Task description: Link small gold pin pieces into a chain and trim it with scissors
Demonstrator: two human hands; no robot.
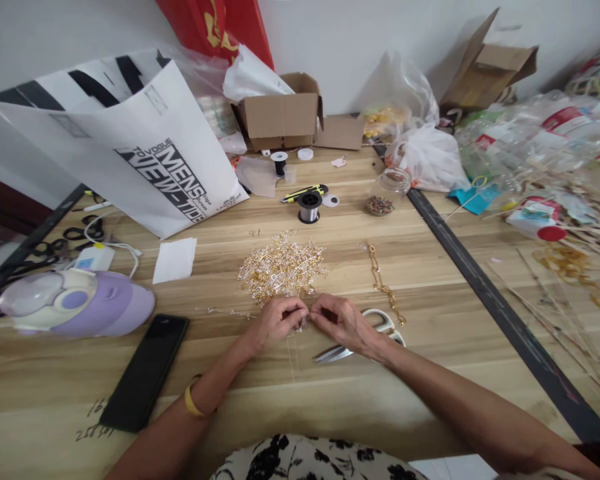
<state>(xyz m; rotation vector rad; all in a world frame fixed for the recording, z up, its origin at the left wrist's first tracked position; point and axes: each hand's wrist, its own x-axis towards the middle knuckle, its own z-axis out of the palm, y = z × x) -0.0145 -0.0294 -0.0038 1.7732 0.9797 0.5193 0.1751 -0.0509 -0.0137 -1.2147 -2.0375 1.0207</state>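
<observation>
I have both hands close together near the middle of the table (330, 400), just on the near side of a loose pile (280, 267) of small gold and silvery pieces. The left hand (280, 320) is pinched, thumb against forefinger, on a small silvery strand (300, 325) that shows under its fingertips. The right hand (343, 321) is pinched too, its fingertips right beside the left ones; what lies between them is too small for me to make out. I can see a faint thread running down toward me below the strand.

Scissors (333, 353) lie partly under my right hand, their blades pointing left and their pale handles to the right. Beyond the handles, a gold chain (379, 283) stretches loosely over the wood. To the left of my left hand I see a thin beaded line (225, 311) on the table.

Past the pile stands a spool (309, 208) of silvery wire, with a jar (396, 176) of small beads to its right and a black spool (279, 165) farther back. On my left lie a phone (145, 373), a purple bottle (115, 303) on its side and a white paper (175, 260).
</observation>
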